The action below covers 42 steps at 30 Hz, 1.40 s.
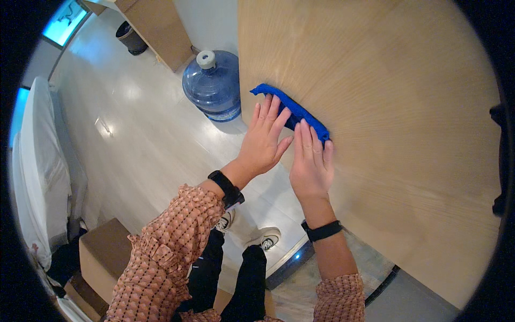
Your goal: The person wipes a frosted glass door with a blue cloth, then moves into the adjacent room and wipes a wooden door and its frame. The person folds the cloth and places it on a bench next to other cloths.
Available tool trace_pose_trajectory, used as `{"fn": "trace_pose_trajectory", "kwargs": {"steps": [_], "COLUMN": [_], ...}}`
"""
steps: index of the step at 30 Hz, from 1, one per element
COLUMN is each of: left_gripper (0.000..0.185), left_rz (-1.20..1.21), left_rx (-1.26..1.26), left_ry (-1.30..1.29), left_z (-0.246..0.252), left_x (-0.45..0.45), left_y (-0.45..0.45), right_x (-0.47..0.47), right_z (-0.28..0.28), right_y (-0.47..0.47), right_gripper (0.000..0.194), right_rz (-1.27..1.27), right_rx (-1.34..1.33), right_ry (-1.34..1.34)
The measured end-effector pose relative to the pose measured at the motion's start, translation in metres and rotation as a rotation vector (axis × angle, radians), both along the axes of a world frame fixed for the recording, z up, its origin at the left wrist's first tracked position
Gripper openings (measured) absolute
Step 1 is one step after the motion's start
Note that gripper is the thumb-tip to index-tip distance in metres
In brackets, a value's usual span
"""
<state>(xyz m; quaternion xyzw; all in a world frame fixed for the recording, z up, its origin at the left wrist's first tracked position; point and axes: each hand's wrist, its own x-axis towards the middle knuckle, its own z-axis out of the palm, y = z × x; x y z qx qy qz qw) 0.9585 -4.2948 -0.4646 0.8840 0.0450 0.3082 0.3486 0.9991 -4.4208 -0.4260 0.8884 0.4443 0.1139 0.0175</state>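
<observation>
A blue cloth (pixel 299 110), rolled or folded into a long strip, lies slantwise near the edge of a light wooden tabletop (pixel 386 120). My left hand (pixel 263 139) rests its spread fingertips on the strip's near side, towards its left end. Close beside it, my right hand (pixel 312 165) has its fingers extended against the right end of the cloth. Neither hand's fingers are closed around the fabric. Both wrists wear black bands. The fingers hide part of the cloth's near edge.
A large blue water bottle (pixel 213 88) stands on the floor left of the table. Farther off is a dark bin (pixel 132 38) beside a wooden panel. A cardboard box (pixel 104 249) sits at lower left, near a white-covered object (pixel 42 169). Dark objects touch the far right rim.
</observation>
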Motion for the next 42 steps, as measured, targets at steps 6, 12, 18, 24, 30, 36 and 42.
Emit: {"fn": "trace_pose_trajectory", "kwargs": {"steps": [6,12,18,24,30,36,42], "left_gripper": [0.055,0.058,0.068,0.060,0.053,0.054,0.056], "left_rz": [0.078,0.074,-0.008,-0.083,0.090,0.037,-0.133], "left_rx": [0.106,0.222,0.032,0.066,0.260,0.269,0.254], "left_ry": [-0.457,-0.636,0.040,0.289,-0.299,-0.005,0.237], "left_z": [0.064,0.069,-0.069,-0.120,-0.025,-0.074,-0.111], "left_x": [0.041,0.062,0.009,-0.010,0.033,0.016,-0.017], "left_y": [0.035,0.078,0.022,-0.007,0.047,0.032,-0.014], "right_x": [0.003,0.020,0.006,-0.003,0.007,0.004,-0.010], "right_z": [0.063,0.073,-0.045,-0.090,-0.026,-0.071,-0.111], "right_y": [0.022,0.067,0.013,-0.015,0.017,0.007,-0.041], "right_gripper": [0.045,0.035,0.036,0.042,0.043,0.040,0.042], "right_rz": [-0.018,0.073,0.115,0.064,-0.009,0.039,0.015], "right_rx": [0.323,0.468,0.088,-0.017,0.317,0.173,-0.037], "right_ry": [-0.345,-0.470,-0.172,-0.166,-0.398,-0.257,-0.159]}}
